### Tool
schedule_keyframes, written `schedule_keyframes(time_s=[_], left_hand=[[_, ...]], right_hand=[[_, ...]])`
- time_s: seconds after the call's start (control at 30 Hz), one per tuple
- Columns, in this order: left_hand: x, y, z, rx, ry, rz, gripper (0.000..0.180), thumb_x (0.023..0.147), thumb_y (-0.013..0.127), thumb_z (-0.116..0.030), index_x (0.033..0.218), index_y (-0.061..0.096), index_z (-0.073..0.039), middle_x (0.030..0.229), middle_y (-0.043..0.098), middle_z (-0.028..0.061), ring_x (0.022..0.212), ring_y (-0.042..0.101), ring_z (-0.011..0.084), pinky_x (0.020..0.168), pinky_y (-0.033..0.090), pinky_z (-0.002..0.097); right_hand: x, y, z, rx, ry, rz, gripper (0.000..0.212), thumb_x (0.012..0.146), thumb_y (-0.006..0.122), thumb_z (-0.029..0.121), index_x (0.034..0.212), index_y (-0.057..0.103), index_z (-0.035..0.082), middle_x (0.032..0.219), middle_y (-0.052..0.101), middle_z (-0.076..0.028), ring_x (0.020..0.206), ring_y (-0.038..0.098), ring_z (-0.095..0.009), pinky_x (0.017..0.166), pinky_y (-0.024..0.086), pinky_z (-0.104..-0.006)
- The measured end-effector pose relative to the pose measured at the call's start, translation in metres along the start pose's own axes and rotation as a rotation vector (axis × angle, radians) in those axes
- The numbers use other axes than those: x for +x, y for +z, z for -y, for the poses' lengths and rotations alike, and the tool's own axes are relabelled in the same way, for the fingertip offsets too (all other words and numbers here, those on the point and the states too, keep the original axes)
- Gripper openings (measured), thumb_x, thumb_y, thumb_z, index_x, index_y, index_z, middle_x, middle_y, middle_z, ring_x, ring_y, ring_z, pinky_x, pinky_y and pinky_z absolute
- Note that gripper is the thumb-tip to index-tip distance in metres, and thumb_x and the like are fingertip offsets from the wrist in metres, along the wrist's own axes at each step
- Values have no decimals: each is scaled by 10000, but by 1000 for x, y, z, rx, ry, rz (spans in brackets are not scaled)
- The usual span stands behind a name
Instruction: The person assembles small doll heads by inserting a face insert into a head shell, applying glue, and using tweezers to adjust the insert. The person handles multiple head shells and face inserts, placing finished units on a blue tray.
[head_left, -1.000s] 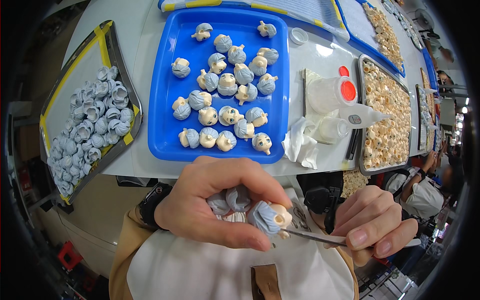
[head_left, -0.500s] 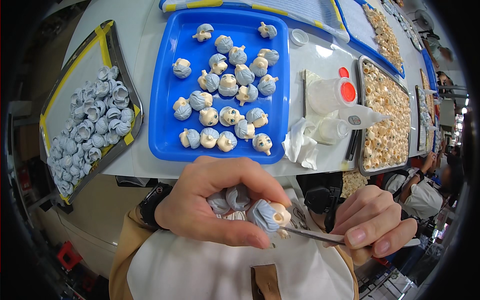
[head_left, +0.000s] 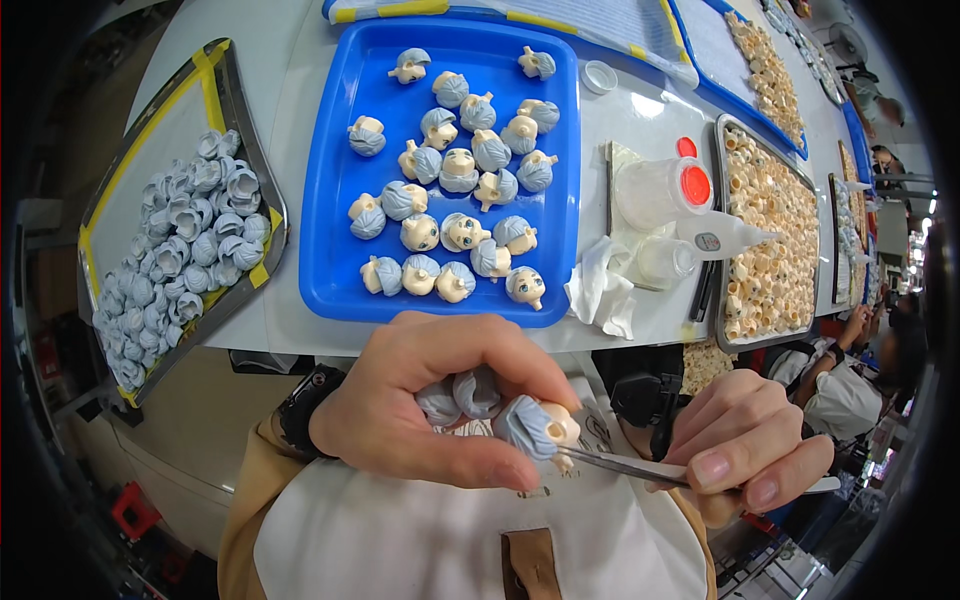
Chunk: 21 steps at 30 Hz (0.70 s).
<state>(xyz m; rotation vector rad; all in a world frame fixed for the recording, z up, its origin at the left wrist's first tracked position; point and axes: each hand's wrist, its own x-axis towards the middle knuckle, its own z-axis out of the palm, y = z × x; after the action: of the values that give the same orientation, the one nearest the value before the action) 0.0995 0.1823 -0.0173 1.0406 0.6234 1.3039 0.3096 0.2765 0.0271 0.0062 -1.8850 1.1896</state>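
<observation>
My left hand (head_left: pixel 425 390) is closed on a small doll head (head_left: pixel 530 428) with blue-grey hair, gripped between thumb and forefinger. More hollow blue-grey hair pieces (head_left: pixel 474 393) are tucked in the same palm. Metal tweezers (head_left: pixel 630 466) are pinched in my right hand (head_left: pixel 742 445), their tips at the cream-coloured part of the doll head. Whether the tips grip anything is too small to tell. Just beyond my hands, a blue tray (head_left: pixel 335 170) carries several doll heads with similar hair, some with painted faces.
Left lies a yellow-taped tray (head_left: pixel 115 205) of loose hair pieces (head_left: pixel 190 240). To the right are a red-capped plastic jar (head_left: pixel 645 190), a squeeze bottle (head_left: pixel 722 237), crumpled white tissue (head_left: pixel 603 290) and a metal tray (head_left: pixel 720 160) of cream-coloured parts. A person (head_left: pixel 845 390) sits farther right.
The tweezers' two prongs now show apart near the doll head, where earlier they looked like one shaft. Both hands have stayed nearly in place.
</observation>
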Motion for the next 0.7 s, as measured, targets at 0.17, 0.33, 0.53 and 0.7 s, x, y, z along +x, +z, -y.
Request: schedule_keyframes(time_s=[0.17, 0.33, 0.53, 0.7], left_hand=[[0, -1, 0, 14, 1, 9, 394, 717, 776, -157, 1017, 586, 14, 899, 629, 67, 772, 579, 78, 650, 444, 211], [0, -1, 1, 18, 9, 4, 388, 722, 772, -153, 1019, 584, 13, 895, 628, 63, 765, 576, 74, 642, 442, 209], [0, 0, 1, 20, 12, 6, 386, 730, 766, -147, 1026, 579, 14, 895, 626, 60, 759, 573, 67, 636, 440, 205], [-1, 1, 1, 11, 8, -2, 386, 730, 766, -145, 1028, 579, 12, 889, 625, 56, 762, 570, 61, 635, 439, 202]], right_hand=[[0, -3, 0, 21, 3, 42, 382, 698, 672, -71, 933, 425, 100, 915, 619, -113, 505, 588, -152, 377, 460, -219], [1, -5, 0, 51, 6, 73, 374, 711, 682, -54, 943, 432, 97, 919, 618, -119, 522, 594, -155, 384, 470, -218], [1, -4, 0, 34, -9, 65, 370, 713, 684, -52, 943, 434, 93, 916, 617, -121, 524, 593, -153, 389, 476, -214], [2, -4, -1, 36, -14, 59, 375, 703, 679, -62, 940, 433, 94, 909, 618, -121, 516, 587, -148, 385, 473, -210]])
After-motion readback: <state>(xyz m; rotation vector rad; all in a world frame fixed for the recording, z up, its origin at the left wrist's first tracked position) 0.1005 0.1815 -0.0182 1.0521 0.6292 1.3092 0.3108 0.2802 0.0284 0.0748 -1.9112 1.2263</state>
